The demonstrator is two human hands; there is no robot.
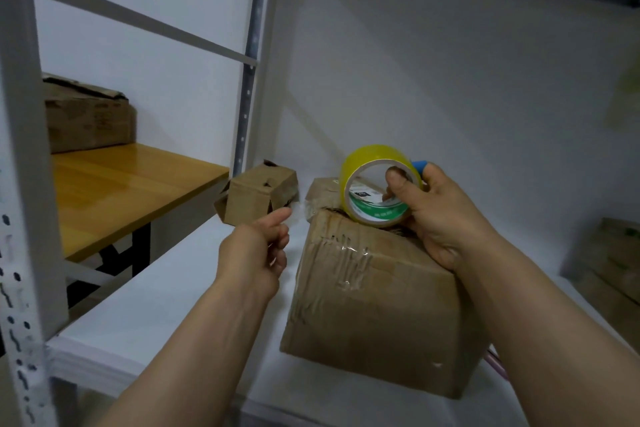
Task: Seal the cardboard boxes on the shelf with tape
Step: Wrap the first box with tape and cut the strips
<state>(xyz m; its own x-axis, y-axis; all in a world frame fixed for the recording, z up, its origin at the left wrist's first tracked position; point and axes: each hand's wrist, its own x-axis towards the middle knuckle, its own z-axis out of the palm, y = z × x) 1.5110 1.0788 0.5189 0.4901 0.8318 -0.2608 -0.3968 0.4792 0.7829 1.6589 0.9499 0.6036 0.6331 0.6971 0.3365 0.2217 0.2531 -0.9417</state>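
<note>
A large cardboard box (377, 308) stands on the white shelf (180, 315), its top covered with wrinkled clear tape. My right hand (446, 218) grips a yellow roll of tape (377, 184) resting on the box's far top edge, thumb inside the core. A blue object (419, 165) shows behind the roll. My left hand (259, 246) pinches the free end of clear tape (299, 210), stretched leftward from the roll. Behind lie a small box (259, 196) with open flaps and another box (323, 192), partly hidden by the roll.
A wooden table (121, 191) stands to the left beyond the shelf's perforated metal post (247, 80), with a worn cardboard box (86, 118) at its back. More cardboard boxes (616, 263) sit at the right edge. A white wall closes the shelf's rear.
</note>
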